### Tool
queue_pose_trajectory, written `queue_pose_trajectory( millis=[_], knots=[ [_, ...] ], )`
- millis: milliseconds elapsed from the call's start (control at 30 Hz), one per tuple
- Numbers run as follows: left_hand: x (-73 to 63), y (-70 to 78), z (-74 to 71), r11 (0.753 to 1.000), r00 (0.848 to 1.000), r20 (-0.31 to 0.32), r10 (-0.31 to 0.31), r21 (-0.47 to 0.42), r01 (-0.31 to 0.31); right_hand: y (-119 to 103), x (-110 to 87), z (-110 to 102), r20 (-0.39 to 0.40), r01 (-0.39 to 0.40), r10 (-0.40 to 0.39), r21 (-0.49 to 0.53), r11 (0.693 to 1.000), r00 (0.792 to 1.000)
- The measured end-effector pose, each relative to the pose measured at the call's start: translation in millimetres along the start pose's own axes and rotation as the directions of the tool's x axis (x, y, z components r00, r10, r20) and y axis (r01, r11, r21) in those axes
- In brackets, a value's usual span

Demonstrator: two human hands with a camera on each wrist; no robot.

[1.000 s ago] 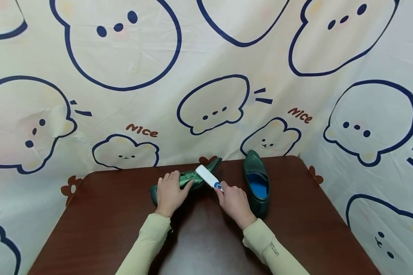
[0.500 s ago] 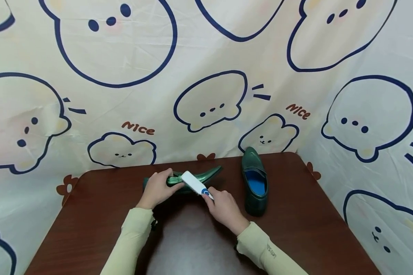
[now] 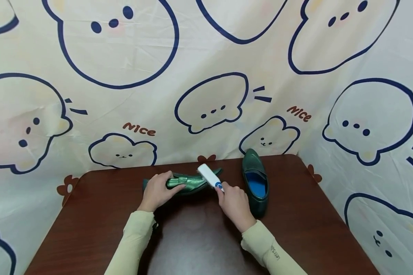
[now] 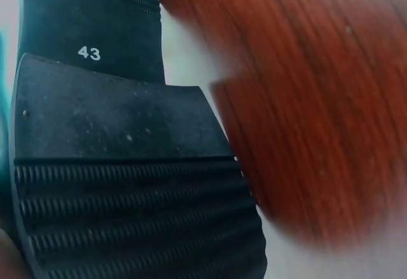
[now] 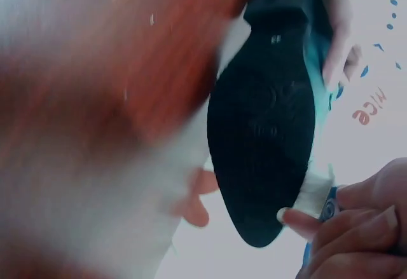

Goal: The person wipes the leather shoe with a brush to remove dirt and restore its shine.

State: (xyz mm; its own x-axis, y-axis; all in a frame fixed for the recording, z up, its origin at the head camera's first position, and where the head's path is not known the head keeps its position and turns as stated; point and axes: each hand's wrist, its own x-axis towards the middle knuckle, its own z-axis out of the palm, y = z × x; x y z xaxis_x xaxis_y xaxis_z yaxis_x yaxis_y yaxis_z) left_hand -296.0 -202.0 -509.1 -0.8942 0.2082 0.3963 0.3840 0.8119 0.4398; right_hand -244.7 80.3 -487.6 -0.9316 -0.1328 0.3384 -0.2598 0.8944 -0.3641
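My left hand (image 3: 157, 193) grips a shiny green loafer (image 3: 192, 183) around its heel end, thumb toward the opening. The loafer is turned with its toe to the right, held over the table. Its dark sole (image 4: 121, 120), marked 43 and ridged at the heel, fills much of the left wrist view. In my right hand (image 3: 236, 202) is a white brush (image 3: 209, 175) with a blue mark on its handle. The brush head overlaps the loafer near the toe. From the right wrist view, white bristles (image 5: 316, 193) show beside the sole's toe end, close to my right fingers.
A second green loafer (image 3: 256, 183) with a blue insole stands upright to the right, toe toward the back wall. The brown table (image 3: 296, 236) ends at a cartoon-print cloth (image 3: 179, 149) behind and at the sides.
My left hand has shifted left with the loafer, whose toe now points less toward the back. The brush went left to the loafer's middle, then back right toward its toe.
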Motion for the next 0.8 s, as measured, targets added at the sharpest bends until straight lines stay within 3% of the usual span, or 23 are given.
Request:
queue_pose_trajectory(
  millis=[167,267,400,533,800],
  knots=[
    [-0.4,0.8,0.3,1.000,1.000,0.007,-0.005,-0.004,0.005,4,6.2,-4,-0.011,-0.023,0.023,0.009,1.000,1.000],
    [0.6,0.2,-0.3,1.000,1.000,0.009,-0.011,-0.001,0.011,0,6.1,-2,0.061,0.027,-0.036,0.140,0.990,0.997],
    [0.2,-0.4,-0.4,1.000,0.999,0.023,-0.028,-0.006,0.029,-7,-0.8,4,0.148,0.120,-0.166,0.275,0.954,0.975],
    [-0.8,-0.5,0.0,1.000,0.999,0.037,-0.031,-0.003,0.031,-9,-7.3,10,0.129,0.185,-0.220,0.237,0.954,0.967],
    [1.6,-0.5,0.7,1.000,1.000,0.018,-0.012,-0.006,0.012,0,-8.4,7,0.053,0.187,-0.195,0.118,0.975,0.979]
  ],
)
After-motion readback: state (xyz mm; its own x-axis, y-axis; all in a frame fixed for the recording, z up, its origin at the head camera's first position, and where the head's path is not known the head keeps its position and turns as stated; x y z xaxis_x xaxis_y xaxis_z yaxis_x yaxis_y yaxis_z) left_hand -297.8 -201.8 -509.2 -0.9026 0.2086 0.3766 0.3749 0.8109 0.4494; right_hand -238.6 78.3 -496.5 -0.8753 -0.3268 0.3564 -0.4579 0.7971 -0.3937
